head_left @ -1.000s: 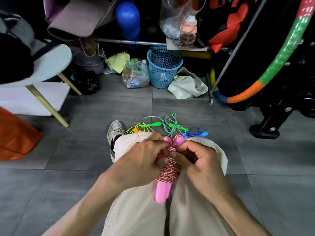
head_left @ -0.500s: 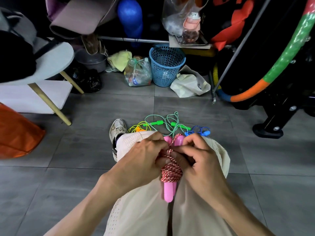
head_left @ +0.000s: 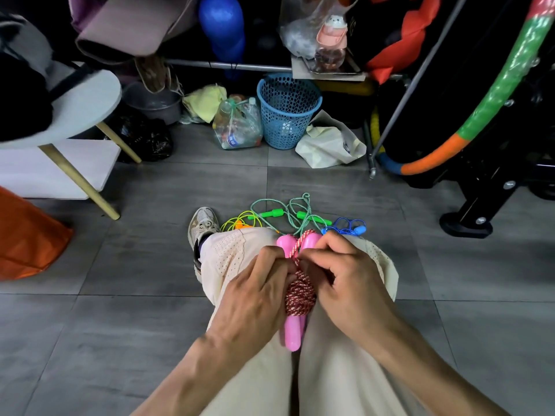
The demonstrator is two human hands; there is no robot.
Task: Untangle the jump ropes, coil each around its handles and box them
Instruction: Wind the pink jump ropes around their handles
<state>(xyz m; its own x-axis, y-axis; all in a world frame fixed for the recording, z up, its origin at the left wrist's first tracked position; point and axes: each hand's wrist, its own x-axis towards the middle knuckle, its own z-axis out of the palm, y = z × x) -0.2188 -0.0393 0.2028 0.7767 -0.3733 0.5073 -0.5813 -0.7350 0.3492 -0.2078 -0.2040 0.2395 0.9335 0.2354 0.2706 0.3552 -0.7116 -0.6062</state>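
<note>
A pink-handled jump rope point(head_left: 298, 292) with red-and-white cord coiled tightly round its two handles sits upright over my knees. My left hand point(head_left: 255, 292) grips the bundle from the left. On the other side, my right hand point(head_left: 345, 280) pinches the cord's loose end near the handle tops. Beyond my knees on the floor lie a green jump rope point(head_left: 288, 216), loosely tangled, a yellow rope point(head_left: 237, 224) with an orange handle, and a blue rope point(head_left: 348, 228). No box is in view.
A blue mesh basket point(head_left: 286, 112), a plastic bag of bottles point(head_left: 237, 124) and a crumpled cream bag point(head_left: 327, 145) stand at the back. A white stool point(head_left: 75, 115) and an orange bag point(head_left: 27, 235) are at left, a black stand's foot point(head_left: 468, 226) and a striped hoop point(head_left: 495, 94) at right.
The pink bundle has slid a little lower between my hands, showing more of the handle tops. My right fingers have shifted up onto the cord's end.
</note>
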